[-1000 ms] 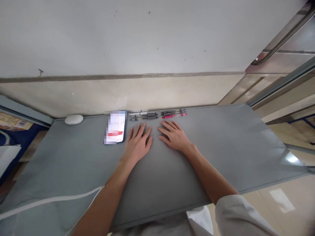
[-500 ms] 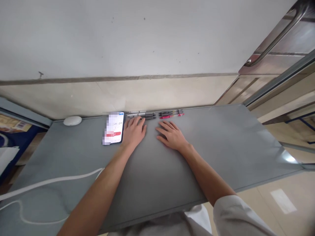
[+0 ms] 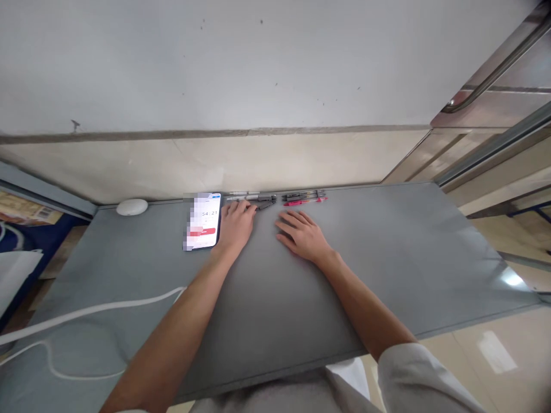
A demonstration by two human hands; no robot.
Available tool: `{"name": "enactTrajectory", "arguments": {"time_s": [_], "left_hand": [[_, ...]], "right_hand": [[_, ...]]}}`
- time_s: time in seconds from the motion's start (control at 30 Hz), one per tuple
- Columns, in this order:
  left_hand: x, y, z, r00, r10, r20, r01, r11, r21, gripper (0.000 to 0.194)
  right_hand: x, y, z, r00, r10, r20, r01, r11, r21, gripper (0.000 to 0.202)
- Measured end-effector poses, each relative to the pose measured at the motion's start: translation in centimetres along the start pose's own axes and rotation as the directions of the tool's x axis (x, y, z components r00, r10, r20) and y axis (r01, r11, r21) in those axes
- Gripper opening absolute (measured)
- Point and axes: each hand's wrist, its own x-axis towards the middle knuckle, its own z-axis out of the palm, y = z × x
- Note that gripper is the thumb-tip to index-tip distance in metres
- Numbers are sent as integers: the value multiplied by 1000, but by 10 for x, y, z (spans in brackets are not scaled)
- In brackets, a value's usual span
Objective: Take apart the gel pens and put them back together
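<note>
At the back of the grey table, my left hand [image 3: 238, 226] has its thumb and fingers closed on the near end of a dark pen [image 3: 267, 204], which lies slanted. Just behind it are other pens with clear and white barrels [image 3: 245, 197], partly hidden by my fingers. My right hand [image 3: 305, 236] rests palm down with its fingers spread and holds nothing. Beyond those fingertips lies a pink pen [image 3: 303, 201], with several dark pens [image 3: 301, 195] side by side behind it. A phone [image 3: 206, 221] showing a timer lies beside my left hand.
A white rounded object [image 3: 132, 207] sits at the table's back left. White cables [image 3: 99, 310] cross the left part, partly under my left forearm. The wall [image 3: 275, 158] runs along the back edge. A door with a metal handle [image 3: 495, 71] stands at the right.
My left thumb and fingers have closed on the dark pen, and its near end has swung toward me, away from the row. My right hand stays flat. The view has shifted slightly.
</note>
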Motion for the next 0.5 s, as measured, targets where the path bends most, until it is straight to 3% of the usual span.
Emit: {"name": "enactTrajectory", "arguments": {"time_s": [0.17,0.27,0.33,0.4,0.5], "left_hand": [[-8,7,-5,999,-24,-22,22,996,-90,27],[-11,12,-14,997,-74,-12,67,952,-299,28],[-12,16,-23,991,-123,49,131,847,-515,27],[-14,18,-32,975,-149,165,223,698,-681,27],[-19,20,-40,928,-114,355,363,493,-791,33]], "right_hand": [[4,-8,-6,996,84,-18,-80,987,141,33],[7,-16,-12,973,227,-38,-197,908,369,31],[10,-20,-15,943,331,-37,-251,778,576,28],[13,-22,-16,899,437,-5,-278,581,765,27],[17,-24,-14,828,557,67,-259,274,926,25]]}}
